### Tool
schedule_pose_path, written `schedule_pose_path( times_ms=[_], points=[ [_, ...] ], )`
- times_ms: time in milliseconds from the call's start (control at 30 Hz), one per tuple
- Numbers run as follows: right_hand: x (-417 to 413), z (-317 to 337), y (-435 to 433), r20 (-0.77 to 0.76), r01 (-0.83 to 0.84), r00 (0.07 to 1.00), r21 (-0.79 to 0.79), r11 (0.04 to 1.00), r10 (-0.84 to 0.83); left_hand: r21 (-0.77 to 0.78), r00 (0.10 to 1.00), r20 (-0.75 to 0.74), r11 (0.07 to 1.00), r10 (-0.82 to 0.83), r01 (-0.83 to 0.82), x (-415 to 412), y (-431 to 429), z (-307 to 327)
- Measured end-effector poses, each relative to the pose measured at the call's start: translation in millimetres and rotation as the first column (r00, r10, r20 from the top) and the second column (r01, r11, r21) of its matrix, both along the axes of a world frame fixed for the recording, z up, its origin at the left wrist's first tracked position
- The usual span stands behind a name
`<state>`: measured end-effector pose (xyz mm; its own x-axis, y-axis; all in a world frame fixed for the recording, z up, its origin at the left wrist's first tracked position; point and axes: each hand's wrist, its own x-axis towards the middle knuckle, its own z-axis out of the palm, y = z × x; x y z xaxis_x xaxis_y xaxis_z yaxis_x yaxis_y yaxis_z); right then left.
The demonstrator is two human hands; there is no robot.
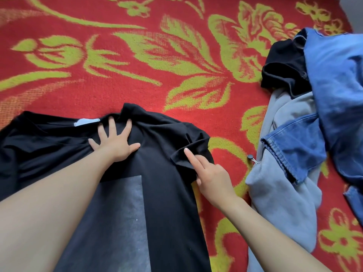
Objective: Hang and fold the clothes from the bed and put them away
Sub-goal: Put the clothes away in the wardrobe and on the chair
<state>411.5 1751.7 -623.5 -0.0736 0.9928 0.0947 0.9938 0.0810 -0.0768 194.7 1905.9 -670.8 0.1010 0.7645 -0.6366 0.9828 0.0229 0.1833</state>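
A black T-shirt (163,185) with a grey square print lies spread on the red and green bed cover (137,79), its neck and white label toward the far side. My left hand (114,142) presses flat on the shirt below the collar, fingers spread. My right hand (208,173) pinches the bunched right sleeve at its hem, the forefinger lying straight along the fabric and the other fingers curled under it.
A heap of clothes lies at the right: blue denim (334,85), a light grey hoodie (284,183) with a drawstring toggle, and a black garment (284,73).
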Motion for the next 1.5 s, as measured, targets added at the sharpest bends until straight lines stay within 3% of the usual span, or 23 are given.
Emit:
schedule_pose_path(
  times_ms=[167,233,267,333,400,467,533,633,700,733,767,833,900,967,1033,1067,1100,1233,1267,1300,1367,1400,1500],
  points=[
    [6,-5,-3,-0.022,0.042,0.999,-0.026,0.999,-0.043,-0.008,1.000,-0.003,1.000,-0.002,0.002,0,1,0],
    [12,1,1,-0.166,0.251,0.949,-0.125,0.960,-0.270,-0.027,1.000,0.004,1.000,-0.001,0.001,0,2,1],
    [18,3,5,-0.261,0.419,0.852,-0.181,0.890,-0.454,-0.040,1.000,0.010,0.999,-0.002,0.002,0,3,1],
    [37,5,17,-0.451,0.679,0.544,-0.260,0.687,-0.708,-0.071,1.000,0.022,0.997,-0.006,0.008,1,5,6],
    [55,20,29,-0.544,0.799,0.305,-0.300,0.520,-0.782,-0.085,0.997,0.077,0.996,0.018,-0.011,-1,8,17],
    [64,37,40,-0.561,0.824,0.178,-0.363,0.434,-0.808,-0.047,0.921,0.339,0.981,0.195,-0.190,-12,7,31],
    [57,52,44,-0.502,0.802,0.303,-0.325,0.501,-0.810,0.015,0.715,0.623,0.909,0.318,-0.417,-30,-7,42],
    [9,80,38,-0.548,0.594,0.642,-0.087,0.800,-0.536,0.057,0.622,0.722,0.870,0.303,-0.490,-52,-48,53],
    [-36,88,30,-0.553,0.292,0.797,0.000,0.956,-0.243,-0.179,0.471,0.745,0.823,0.472,-0.540,-55,-69,53],
    [-57,88,24,-0.530,0.102,0.839,-0.068,0.992,-0.122,-0.371,0.332,0.722,0.744,0.608,-0.555,-53,-75,55],
    [-77,88,16,-0.518,-0.077,0.855,-0.189,0.979,-0.032,-0.550,0.184,0.661,0.636,0.728,-0.542,-52,-78,59],
    [-101,81,0,-0.534,-0.303,0.845,-0.454,0.838,0.016,-0.761,-0.012,0.528,0.467,0.849,-0.450,-54,-81,60],
    [-105,64,-17,-0.525,-0.276,0.848,-0.546,0.791,-0.067,-0.815,-0.071,0.489,0.426,0.869,-0.393,-56,-80,56],
    [-97,46,-32,-0.357,-0.051,0.917,-0.543,0.838,-0.175,-0.745,0.039,0.538,0.497,0.842,-0.445,-49,-87,49],
    [-84,29,-44,-0.158,0.188,0.931,-0.565,0.804,-0.329,-0.523,0.253,0.606,0.618,0.754,-0.587,-43,-89,40],
    [-78,21,-47,-0.083,0.276,0.917,-0.576,0.770,-0.390,-0.440,0.281,0.623,0.624,0.730,-0.646,-41,-90,37],
    [-73,13,-50,-0.034,0.332,0.902,-0.583,0.741,-0.431,-0.410,0.259,0.634,0.601,0.728,-0.686,-40,-90,35],
    [-51,-9,-53,0.050,0.360,0.919,-0.508,0.782,-0.390,-0.637,-0.061,0.625,0.463,0.778,-0.616,-53,-97,39],
    [-47,-12,-54,0.061,0.344,0.931,-0.480,0.807,-0.361,-0.649,-0.040,0.604,0.462,0.796,-0.604,-58,-103,40],
    [-44,-14,-55,0.064,0.327,0.939,-0.466,0.822,-0.338,-0.592,0.085,0.591,0.503,0.802,-0.630,-63,-109,39],
    [-39,-15,-54,0.085,0.317,0.945,-0.465,0.827,-0.314,-0.321,0.477,0.524,0.682,0.706,-0.657,-72,-118,34],
    [-40,-13,-52,0.102,0.328,0.943,-0.450,0.831,-0.317,-0.180,0.598,0.486,0.743,0.637,-0.645,-74,-119,32],
    [-51,-12,-40,0.077,0.302,0.953,-0.350,0.886,-0.294,0.091,0.725,0.461,0.786,0.511,-0.612,-65,-97,38]
  ],
)
